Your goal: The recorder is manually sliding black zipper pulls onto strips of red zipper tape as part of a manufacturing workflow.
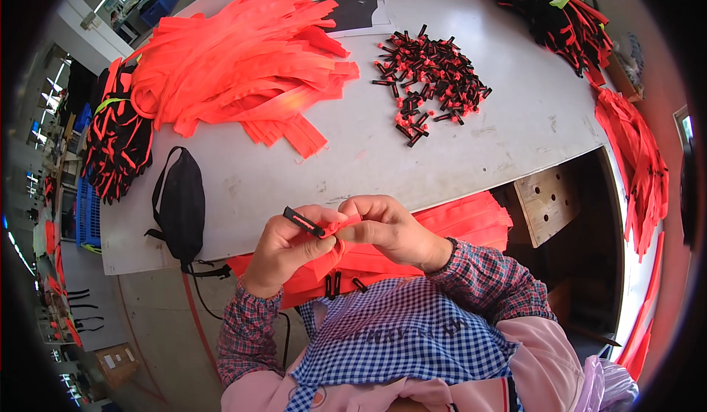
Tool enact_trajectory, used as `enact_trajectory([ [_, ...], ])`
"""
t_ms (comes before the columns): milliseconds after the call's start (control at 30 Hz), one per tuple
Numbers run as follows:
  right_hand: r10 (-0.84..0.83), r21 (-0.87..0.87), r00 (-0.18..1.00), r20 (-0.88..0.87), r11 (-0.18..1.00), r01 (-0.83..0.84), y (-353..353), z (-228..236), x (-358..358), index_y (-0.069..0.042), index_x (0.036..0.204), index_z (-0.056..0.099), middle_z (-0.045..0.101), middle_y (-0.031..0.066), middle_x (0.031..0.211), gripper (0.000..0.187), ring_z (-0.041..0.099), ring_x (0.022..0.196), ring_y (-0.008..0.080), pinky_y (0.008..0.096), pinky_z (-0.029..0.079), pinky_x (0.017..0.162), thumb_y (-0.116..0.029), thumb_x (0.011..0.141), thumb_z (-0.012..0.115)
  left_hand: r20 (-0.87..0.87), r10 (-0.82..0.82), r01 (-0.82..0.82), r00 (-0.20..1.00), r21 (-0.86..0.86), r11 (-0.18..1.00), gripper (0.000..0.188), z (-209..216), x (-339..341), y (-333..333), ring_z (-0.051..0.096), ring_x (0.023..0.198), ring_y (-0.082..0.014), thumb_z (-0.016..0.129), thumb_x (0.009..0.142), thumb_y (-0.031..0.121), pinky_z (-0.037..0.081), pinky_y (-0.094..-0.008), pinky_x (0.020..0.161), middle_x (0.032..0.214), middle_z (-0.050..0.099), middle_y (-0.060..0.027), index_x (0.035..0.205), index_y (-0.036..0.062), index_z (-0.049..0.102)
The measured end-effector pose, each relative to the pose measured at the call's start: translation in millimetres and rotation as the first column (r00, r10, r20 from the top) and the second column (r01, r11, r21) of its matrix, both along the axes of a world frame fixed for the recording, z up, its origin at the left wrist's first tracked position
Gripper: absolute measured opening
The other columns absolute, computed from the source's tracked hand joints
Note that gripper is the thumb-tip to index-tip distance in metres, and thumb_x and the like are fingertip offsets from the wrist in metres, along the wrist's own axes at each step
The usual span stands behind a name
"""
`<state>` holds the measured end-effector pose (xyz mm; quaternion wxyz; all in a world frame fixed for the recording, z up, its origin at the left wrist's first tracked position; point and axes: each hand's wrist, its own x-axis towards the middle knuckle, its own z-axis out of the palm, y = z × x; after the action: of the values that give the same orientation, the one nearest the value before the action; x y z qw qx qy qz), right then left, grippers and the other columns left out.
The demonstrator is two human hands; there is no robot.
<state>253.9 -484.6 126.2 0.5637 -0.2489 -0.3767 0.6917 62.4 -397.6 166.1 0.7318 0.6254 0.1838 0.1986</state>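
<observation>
At the near edge of the desk (294, 180), within the narrow grip of the left hand (278, 256), a black tab (303, 221) is held; its long axis runs far-left to near-right, free end far left; an orange strip (333, 229) is pinched by the right hand (396, 235). Fastening seems in hand; steady pinching seems called for next.

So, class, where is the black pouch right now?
The black pouch lies on the left part of the white table in the head view, between the black-and-orange bundle and the left hand.
</observation>
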Motion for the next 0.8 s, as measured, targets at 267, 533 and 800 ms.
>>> enact_trajectory([
  [267, -0.541, 0.562, 0.703, 0.462, 0.792, 0.24, 1, 8, 1, 0.001, 0.099, 0.066, 0.065, 0.0043, 0.091, 0.008, 0.059, 0.085, 0.014, 0.0265, 0.047, 0.077, -0.005, 0.094, 0.064, -0.084, 0.212, -0.185, 0.974, 0.251, 0.95, 0.029, 11, 4, -11, 0.066, 0.092, -0.0132, 0.07, 0.09, 0.001, 0.054, -0.0283, 0.08, 0.105, 0.069, -0.006, 0.118, -0.0024, 0.064],
  [533, -0.553, 0.613, 0.755, 0.352, 0.746, 0.261, 2, 8, -3, -0.004, 0.104, 0.071, 0.067, 0.0095, 0.092, 0.02, 0.062, 0.087, 0.0228, 0.0327, 0.05, 0.076, -0.008, 0.086, 0.075, -0.087, 0.324, -0.196, 0.942, 0.643, 0.74, 0.022, 25, -3, -20, 0.07, 0.083, -0.021, 0.069, 0.08, -0.009, 0.054, -0.0289, 0.073, 0.097, 0.071, -0.0137, 0.101, -0.0039, 0.068],
  [800, -0.664, 0.738, 0.638, 0.39, 0.64, 0.214, -2, 12, -4, -0.005, 0.098, 0.07, 0.064, 0.0056, 0.087, 0.019, 0.06, 0.083, 0.023, 0.0342, 0.05, 0.075, -0.012, 0.082, 0.079, -0.144, 0.303, -0.11, 0.942, 0.722, 0.683, 0.026, 30, -4, -25, 0.07, 0.08, -0.0219, 0.063, 0.074, -0.015, 0.055, -0.0295, 0.07, 0.09, 0.07, -0.0133, 0.096, -0.0038, 0.069],
])
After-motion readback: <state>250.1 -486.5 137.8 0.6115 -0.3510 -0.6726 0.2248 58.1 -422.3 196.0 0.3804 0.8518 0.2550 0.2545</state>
